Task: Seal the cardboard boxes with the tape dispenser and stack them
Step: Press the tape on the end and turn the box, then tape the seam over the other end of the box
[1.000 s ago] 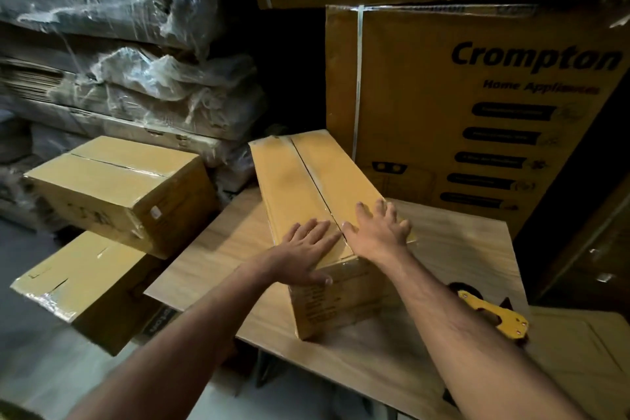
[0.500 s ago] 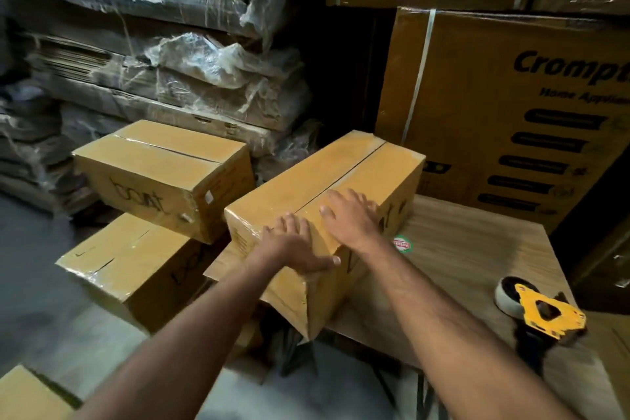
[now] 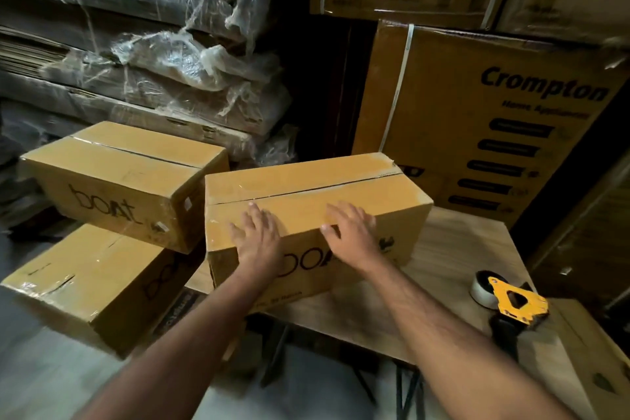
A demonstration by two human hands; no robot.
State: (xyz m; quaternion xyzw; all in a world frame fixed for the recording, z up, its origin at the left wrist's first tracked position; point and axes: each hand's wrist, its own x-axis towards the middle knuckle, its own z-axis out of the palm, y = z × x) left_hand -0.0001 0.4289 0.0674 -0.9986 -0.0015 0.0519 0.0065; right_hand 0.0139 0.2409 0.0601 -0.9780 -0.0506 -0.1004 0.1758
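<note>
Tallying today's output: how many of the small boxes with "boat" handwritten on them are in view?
3. One lies on the table under both hands, one sits upper left, stacked on another at lower left. More may lie out of view.

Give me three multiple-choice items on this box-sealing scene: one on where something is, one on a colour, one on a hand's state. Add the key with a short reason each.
1. Where is the tape dispenser?
A. on the box under the hands
B. on the table, right of the hands
C. in the left hand

2. What colour is the dispenser's frame?
A. yellow
B. red
C. blue

3. How does the right hand meet the box on the table?
A. curled round a flap
B. hovering clear of it
C. fingers spread flat on its top near the front edge

Key: 1 B, it lies on the wooden table apart from both hands; 2 A, the frame is bright yellow; 3 C, like the left hand, it rests open on the top.
</note>
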